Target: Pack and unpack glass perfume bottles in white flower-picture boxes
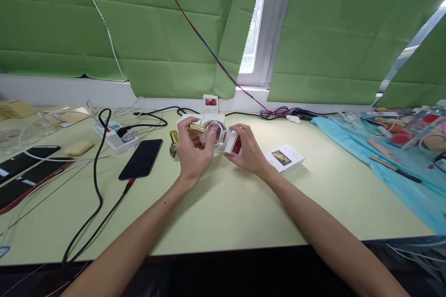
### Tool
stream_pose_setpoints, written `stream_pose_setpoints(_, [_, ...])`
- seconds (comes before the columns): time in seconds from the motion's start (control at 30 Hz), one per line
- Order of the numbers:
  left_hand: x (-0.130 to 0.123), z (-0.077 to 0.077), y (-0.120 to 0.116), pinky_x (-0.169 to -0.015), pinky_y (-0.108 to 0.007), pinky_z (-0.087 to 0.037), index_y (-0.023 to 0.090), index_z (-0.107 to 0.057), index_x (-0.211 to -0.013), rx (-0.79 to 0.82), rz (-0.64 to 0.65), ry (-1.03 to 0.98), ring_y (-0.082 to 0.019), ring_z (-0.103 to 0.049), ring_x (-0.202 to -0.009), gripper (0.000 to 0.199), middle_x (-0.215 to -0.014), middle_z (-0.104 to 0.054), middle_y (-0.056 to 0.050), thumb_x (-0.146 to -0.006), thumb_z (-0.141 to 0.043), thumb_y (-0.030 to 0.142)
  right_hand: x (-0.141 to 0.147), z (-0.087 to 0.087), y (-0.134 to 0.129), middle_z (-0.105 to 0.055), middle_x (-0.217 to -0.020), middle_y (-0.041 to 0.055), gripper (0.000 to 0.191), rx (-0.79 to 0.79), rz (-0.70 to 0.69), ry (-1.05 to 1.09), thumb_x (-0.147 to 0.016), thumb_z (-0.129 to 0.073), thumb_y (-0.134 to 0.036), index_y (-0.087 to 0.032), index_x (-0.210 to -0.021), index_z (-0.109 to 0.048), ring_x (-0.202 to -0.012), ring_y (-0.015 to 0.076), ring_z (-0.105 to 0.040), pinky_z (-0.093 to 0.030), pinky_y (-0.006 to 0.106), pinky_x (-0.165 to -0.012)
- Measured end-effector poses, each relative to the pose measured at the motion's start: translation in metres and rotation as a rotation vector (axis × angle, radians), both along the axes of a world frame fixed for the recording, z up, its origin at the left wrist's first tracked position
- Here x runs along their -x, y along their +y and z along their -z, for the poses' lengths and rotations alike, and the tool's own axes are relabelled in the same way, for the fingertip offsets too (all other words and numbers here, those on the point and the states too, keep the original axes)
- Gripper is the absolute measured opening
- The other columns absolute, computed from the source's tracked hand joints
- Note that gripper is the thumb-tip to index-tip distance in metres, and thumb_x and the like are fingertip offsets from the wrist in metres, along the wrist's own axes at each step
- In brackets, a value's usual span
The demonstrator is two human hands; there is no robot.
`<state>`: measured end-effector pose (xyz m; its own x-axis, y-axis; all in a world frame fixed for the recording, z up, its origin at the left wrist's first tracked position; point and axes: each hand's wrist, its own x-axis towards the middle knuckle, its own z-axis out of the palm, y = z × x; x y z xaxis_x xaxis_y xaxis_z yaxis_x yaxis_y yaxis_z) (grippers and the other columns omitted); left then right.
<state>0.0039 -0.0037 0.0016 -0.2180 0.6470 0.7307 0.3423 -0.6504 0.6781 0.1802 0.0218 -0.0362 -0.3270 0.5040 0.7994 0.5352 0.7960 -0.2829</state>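
Note:
My left hand (194, 153) is closed around a perfume bottle (219, 133) of round clear glass with a gold cap, tilted so the cap points left. In my right hand (246, 148) is a small white box (230, 141) with a dark red picture, right beside the bottle's base. I cannot tell whether bottle and box touch. A second gold-capped bottle (173, 145) stands just left of my left hand, partly hidden by it. To the right of my right hand lies a white box with a gold-and-black picture (284, 158). Other white packaging (213, 117) shows behind my hands.
A phone (141, 159) with a cable plugged in lies on the left, near a white power strip (116, 137). Another small white box (210, 103) stands against the wall. Blue plastic sheeting (348, 144) with a pen (395, 169) and clutter covers the table's right side.

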Motion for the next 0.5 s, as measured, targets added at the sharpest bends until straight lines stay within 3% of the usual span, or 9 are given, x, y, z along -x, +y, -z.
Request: stream_pose_setpoints(0.5, [0.0017,0.0038,0.0016,-0.053,-0.023,-0.048,0.023,-0.049,-0.116,0.159,-0.059,0.125,-0.012,-0.061,-0.059,0.044,-0.081,-0.062,0.003,-0.081,-0.071,0.038,0.0007,0.0031,0.0043,-0.045,-0.134,0.0156,0.077,-0.051,-0.089,0.055,-0.078,-0.079,-0.029,-0.028,-0.140,-0.034,-0.130,0.0344,-0.050,-0.051,0.056,-0.104])
